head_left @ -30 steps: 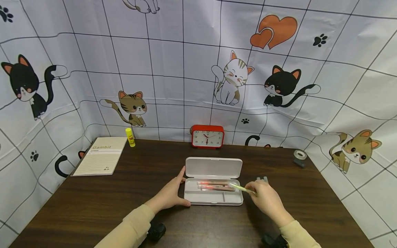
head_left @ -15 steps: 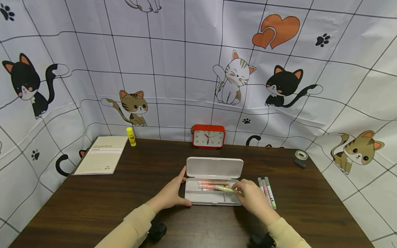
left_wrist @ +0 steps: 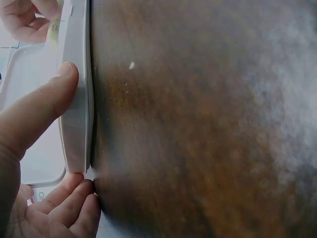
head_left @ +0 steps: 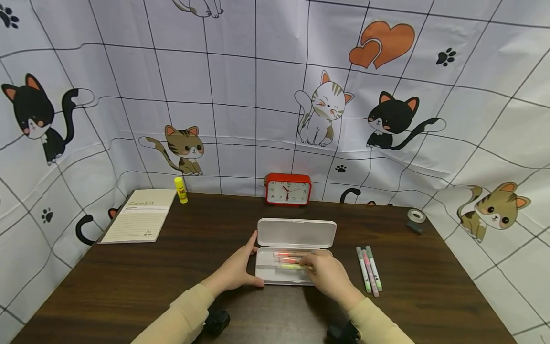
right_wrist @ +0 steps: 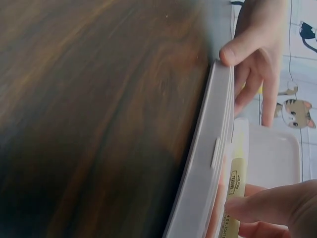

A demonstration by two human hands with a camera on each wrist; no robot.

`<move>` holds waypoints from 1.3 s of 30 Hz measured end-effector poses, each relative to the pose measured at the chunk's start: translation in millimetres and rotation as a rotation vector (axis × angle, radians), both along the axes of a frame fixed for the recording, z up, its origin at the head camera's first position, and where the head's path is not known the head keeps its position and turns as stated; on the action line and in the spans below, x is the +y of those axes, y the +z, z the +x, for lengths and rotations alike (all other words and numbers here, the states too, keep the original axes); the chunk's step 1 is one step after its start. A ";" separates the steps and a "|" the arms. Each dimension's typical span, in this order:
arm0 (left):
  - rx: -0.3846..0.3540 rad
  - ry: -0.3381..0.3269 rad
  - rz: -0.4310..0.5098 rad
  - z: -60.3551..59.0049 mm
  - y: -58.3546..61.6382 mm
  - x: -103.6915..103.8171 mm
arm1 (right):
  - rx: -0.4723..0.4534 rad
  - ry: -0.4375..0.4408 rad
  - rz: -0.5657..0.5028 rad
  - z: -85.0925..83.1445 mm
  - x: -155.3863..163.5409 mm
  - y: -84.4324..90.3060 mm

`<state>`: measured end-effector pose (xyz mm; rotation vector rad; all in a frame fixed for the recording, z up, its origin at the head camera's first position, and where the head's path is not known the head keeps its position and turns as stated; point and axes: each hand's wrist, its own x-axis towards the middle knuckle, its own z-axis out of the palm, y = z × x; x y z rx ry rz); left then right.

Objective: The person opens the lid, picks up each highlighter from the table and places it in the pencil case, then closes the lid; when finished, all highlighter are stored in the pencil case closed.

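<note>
An open white pencil case (head_left: 275, 276) lies on the dark wooden table, its lid (head_left: 296, 234) tilted back. My left hand (head_left: 234, 270) holds its left end, the thumb (left_wrist: 54, 99) pressing the front wall and the other fingers round the end. My right hand (head_left: 328, 274) is over the case's right half and pinches a yellow highlighter (right_wrist: 235, 186) between thumb and fingers. In the head view the highlighter lies lengthwise, partly hidden by the hand, in front of two capped pens with orange-red ends (head_left: 287, 260) inside the case.
Three pale markers (head_left: 368, 271) lie to the right of the case. Behind it stands a red clock (head_left: 288, 189). A notebook (head_left: 139, 217) and a yellow glue stick (head_left: 180, 190) are at the back left, a tape roll (head_left: 416, 216) at the back right.
My right hand has moved left from beside the case to over it, bringing the yellow highlighter inside. The markers it covered now show. The left hand stays on the case.
</note>
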<state>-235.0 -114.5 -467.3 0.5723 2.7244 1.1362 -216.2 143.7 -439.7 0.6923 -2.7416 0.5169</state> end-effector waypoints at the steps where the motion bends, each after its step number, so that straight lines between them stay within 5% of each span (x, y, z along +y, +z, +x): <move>1: -0.002 0.000 0.000 0.1 0.2 0.3 | -0.002 0.008 -0.001 -0.6 -2.0 -0.6; 12: -0.006 -0.001 0.006 1.1 1.1 1.2 | 0.036 0.099 0.008 -6.0 -23.1 -6.4; 39: -0.005 0.010 0.002 0.6 1.2 1.0 | -0.045 -0.018 -0.060 -0.3 0.9 -0.9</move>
